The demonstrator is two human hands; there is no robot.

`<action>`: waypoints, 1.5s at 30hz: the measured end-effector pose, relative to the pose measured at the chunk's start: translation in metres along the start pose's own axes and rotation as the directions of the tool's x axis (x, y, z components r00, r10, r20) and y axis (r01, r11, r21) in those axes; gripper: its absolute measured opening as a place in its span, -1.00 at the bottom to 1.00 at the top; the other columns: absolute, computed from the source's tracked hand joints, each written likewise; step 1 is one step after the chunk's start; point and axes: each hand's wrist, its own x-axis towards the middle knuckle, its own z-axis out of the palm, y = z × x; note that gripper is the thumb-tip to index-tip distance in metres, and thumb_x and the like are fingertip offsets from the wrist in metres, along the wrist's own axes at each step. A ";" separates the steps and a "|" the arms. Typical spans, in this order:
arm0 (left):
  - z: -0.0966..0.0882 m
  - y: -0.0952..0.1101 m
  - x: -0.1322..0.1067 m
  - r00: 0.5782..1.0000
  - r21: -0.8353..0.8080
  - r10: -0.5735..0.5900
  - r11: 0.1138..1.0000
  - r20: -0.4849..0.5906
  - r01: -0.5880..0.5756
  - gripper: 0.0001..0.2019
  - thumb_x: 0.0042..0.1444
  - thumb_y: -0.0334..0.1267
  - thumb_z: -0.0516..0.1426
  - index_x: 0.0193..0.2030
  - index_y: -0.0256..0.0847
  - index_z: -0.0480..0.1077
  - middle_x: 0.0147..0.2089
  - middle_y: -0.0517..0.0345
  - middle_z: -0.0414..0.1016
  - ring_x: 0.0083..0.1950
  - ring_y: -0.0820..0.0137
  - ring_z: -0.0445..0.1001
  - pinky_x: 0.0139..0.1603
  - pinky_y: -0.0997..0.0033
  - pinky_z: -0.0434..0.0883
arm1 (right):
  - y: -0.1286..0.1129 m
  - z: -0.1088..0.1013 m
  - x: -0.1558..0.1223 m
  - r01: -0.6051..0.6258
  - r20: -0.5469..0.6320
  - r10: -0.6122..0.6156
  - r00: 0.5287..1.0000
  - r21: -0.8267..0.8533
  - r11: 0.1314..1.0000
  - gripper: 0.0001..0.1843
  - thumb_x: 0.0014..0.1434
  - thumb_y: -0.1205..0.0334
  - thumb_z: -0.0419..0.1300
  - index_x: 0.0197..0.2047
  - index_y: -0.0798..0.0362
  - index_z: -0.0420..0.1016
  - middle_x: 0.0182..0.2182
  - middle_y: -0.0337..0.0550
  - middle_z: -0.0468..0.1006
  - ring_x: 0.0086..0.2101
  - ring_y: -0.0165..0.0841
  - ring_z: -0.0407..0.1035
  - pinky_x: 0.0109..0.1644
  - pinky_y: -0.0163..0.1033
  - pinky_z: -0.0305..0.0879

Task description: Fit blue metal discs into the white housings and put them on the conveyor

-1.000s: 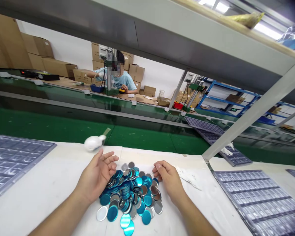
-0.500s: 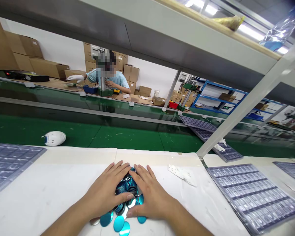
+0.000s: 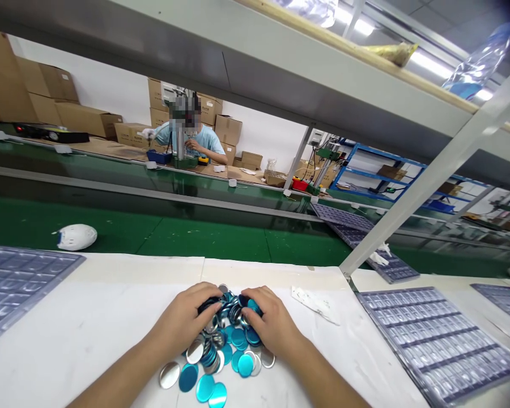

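Head view: the left hand and the right hand sit close together on top of a heap of round metal discs, both half-closed and curled over it, with the fingers lying across the discs. Some discs may be caught under the palms, but I cannot tell whether either hand has a real grip. The heap lies on a white table top, between the wrists and spreading towards the body, with loose discs at its near edge, some silver and some shiny blue. Just to the right of the heap lies a scrap of white paper. Clear plastic trays with rows of pockets lie well apart on either side, a left tray and a right tray. Past the table edge runs a green conveyor belt, with a white rounded object on it and another plastic tray lying across its far side. Beyond the belt, a co-worker in a light blue T-shirt sits at a machine, one white-gloved hand reaching out to the side, with cardboard boxes stacked behind and blue shelving further right
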 end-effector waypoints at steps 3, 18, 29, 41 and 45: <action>-0.006 -0.002 -0.002 1.000 -0.006 -0.008 1.000 0.016 0.009 -0.70 0.30 -0.11 -0.02 -0.10 -0.05 0.53 0.03 0.11 0.56 0.08 0.26 0.50 0.14 0.26 0.42 | 0.003 -0.006 -0.001 -0.028 -0.018 0.028 0.999 0.023 0.999 -0.72 0.25 0.38 0.14 0.03 0.04 0.47 -0.07 -0.04 0.56 -0.04 -0.20 0.40 0.09 -0.06 0.34; 0.009 -0.006 -0.003 0.992 0.074 0.044 0.996 0.117 -0.053 -0.29 -0.08 0.05 0.32 0.24 -0.07 0.33 0.28 -0.05 0.38 0.29 -0.02 0.31 0.26 -0.05 0.33 | -0.008 0.010 0.004 0.150 0.098 -0.145 0.985 -0.040 0.988 -0.18 -0.12 0.23 0.45 0.22 0.13 0.32 0.11 0.03 0.46 0.11 -0.08 0.27 0.23 0.01 0.20; 0.002 -0.001 0.001 0.994 0.063 0.060 0.996 0.092 -0.066 -0.62 0.16 -0.08 0.18 0.12 -0.01 0.45 0.22 0.07 0.48 0.25 0.14 0.39 0.28 0.09 0.34 | -0.007 0.005 0.005 0.128 0.049 -0.127 0.991 -0.003 0.992 -0.52 0.10 0.26 0.31 0.11 0.00 0.41 0.01 -0.06 0.53 0.04 -0.16 0.34 0.18 -0.01 0.27; -0.014 -0.017 -0.075 0.964 0.404 -0.153 0.913 0.218 0.054 0.42 -0.48 0.34 0.34 0.48 0.01 -0.32 0.54 -0.01 -0.50 0.49 -0.10 -0.44 0.42 -0.24 -0.17 | -0.014 -0.033 -0.050 -0.173 0.408 0.207 0.889 -0.121 0.978 0.44 -0.26 -0.30 0.44 0.46 -0.23 -0.39 0.45 -0.05 -0.50 0.35 0.25 -0.54 0.30 0.46 -0.20; 0.001 -0.024 -0.059 0.976 0.307 -0.083 0.952 0.200 0.018 0.33 -0.39 0.41 0.27 0.48 -0.03 -0.24 0.55 -0.08 -0.47 0.50 -0.13 -0.36 0.40 -0.21 -0.02 | 0.001 -0.011 -0.044 -0.084 0.320 0.107 0.941 -0.083 0.993 0.49 -0.30 -0.27 0.48 0.47 -0.21 -0.40 0.46 -0.01 -0.45 0.37 0.22 -0.46 0.32 0.37 -0.11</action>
